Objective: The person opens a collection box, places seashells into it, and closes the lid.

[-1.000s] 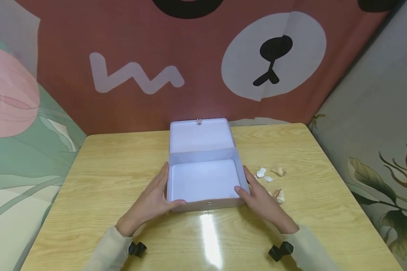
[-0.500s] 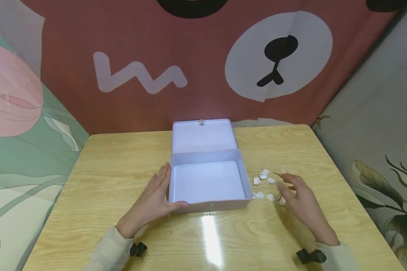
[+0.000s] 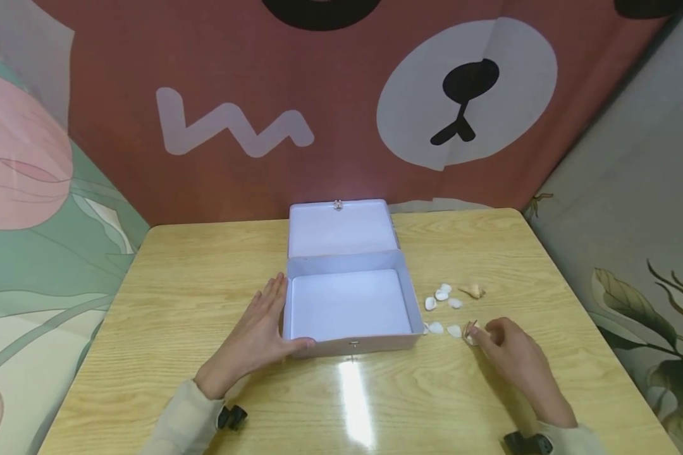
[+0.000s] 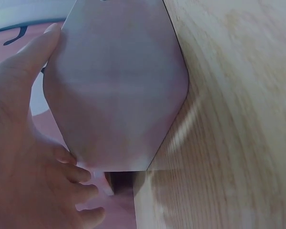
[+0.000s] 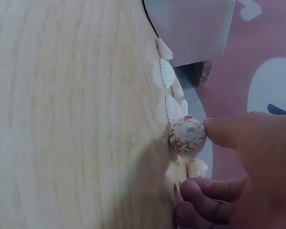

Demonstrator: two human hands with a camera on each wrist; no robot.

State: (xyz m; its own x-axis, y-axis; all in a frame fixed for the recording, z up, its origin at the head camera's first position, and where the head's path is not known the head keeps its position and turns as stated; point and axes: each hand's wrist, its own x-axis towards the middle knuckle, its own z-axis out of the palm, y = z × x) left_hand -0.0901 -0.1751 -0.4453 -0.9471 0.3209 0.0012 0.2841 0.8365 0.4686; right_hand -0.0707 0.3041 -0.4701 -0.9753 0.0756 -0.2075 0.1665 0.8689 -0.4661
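A light-coloured box [image 3: 353, 344] stands with its lid [image 3: 341, 227] tipped back, showing a bare white inside. My left hand [image 3: 256, 325] rests against its left side, thumb along the front edge; in the left wrist view the fingers lie beside the box's end wall [image 4: 117, 90]. Beyond the box's right side, my right hand [image 3: 518, 357] is at a round, spotted spiral seashell [image 5: 187, 136] on the table. The thumb tip is at the shell's edge, while the bent fingers [image 5: 214, 188] sit apart from it in the right wrist view.
Several small white seashells [image 3: 454, 330] lie between the box and my right hand. A pointed tan conch shell [image 3: 474, 291] lies behind them. The wooden table [image 3: 205, 265] meets a reddish-brown bear-print cloth [image 3: 233, 183] at its back edge.
My right hand has left the box's right side, passed over the conch shell, then come nearer to the spotted spiral shell. The left hand stays on the box.
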